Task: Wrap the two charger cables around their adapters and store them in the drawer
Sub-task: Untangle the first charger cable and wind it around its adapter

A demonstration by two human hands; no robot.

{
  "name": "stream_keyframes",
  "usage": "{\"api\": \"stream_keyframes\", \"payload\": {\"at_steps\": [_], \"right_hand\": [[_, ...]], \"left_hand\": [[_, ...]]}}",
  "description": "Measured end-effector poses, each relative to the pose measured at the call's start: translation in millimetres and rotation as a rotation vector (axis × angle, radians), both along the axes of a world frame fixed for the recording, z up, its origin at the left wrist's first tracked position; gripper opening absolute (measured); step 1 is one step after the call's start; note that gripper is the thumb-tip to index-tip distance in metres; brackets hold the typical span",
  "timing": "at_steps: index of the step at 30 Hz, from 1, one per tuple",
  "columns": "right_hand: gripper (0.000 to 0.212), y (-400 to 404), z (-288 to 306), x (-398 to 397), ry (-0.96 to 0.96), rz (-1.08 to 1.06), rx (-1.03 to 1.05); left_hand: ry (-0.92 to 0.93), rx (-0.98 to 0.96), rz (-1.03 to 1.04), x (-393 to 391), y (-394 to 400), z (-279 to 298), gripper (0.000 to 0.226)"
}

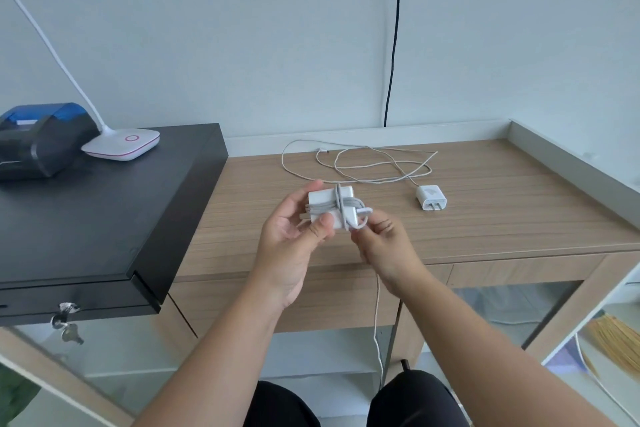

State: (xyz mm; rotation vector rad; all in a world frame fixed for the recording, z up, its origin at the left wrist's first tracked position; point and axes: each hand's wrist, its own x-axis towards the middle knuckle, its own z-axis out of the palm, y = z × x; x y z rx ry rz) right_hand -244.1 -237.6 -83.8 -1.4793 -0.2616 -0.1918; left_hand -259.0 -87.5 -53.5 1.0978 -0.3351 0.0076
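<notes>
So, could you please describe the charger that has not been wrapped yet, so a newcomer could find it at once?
Look at the wooden desk, right of the hands. The small adapter lies there with its prongs toward the front edge. Unlike the larger adapter being held, its thin cable sprawls in loose loops behind it.

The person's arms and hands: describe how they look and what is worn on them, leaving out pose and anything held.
Both forearms are bare right down to the bottom edge of the head view, with no sleeves showing. The left hand and right hand wear no gloves, and no watch, bracelet or ring shows on wrists or fingers. Fingernails look short and plain. Dark trousers cover the knees below.
</notes>
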Motion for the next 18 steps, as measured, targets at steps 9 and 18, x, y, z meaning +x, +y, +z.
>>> {"api": "stream_keyframes", "payload": {"at_steps": [9, 18], "right_hand": [[0.016, -3, 29, -29, -0.177, -0.065, -0.889], [0.023, -32, 63, -5, -0.412, -0.072, -1.059]], "left_hand": [[-0.1, 0.437, 0.369, 11, 11, -14, 0.053], [-0.217, 0.698, 0.186, 5, 17, -12, 0.06]]}}
